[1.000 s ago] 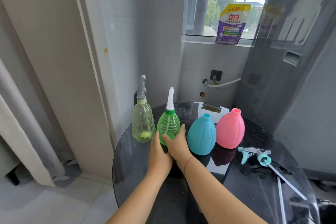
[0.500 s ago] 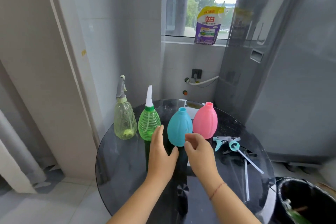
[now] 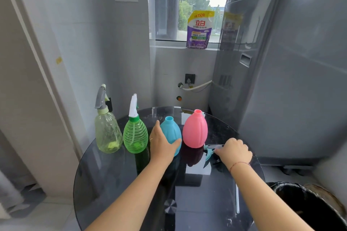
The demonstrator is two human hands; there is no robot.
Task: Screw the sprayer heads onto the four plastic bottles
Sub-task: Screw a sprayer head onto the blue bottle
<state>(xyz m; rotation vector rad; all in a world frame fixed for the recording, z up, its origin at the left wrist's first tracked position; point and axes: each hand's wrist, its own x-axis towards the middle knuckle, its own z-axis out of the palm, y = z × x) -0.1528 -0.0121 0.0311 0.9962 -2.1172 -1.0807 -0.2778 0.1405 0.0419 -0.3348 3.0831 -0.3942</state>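
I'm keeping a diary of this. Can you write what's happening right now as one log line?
left hand holding blue bottle | right hand on loose sprayer head | pink bottle uncapped | two green bottles capped

Your left hand [image 3: 163,144] cups the blue bottle [image 3: 171,133] on the glass bench [image 3: 112,184]; your right hand [image 3: 232,154] closes its fingers [image 3: 218,153] over a teal sprayer head [image 3: 209,149] beside the pink bottle [image 3: 195,129].

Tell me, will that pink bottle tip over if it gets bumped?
Probably fairly easily. The pink bottle looks like light, opaque plastic, likely empty, with its neck open. Its rounded body narrows toward the base, and it stands on smooth glass table, so it may slide too.
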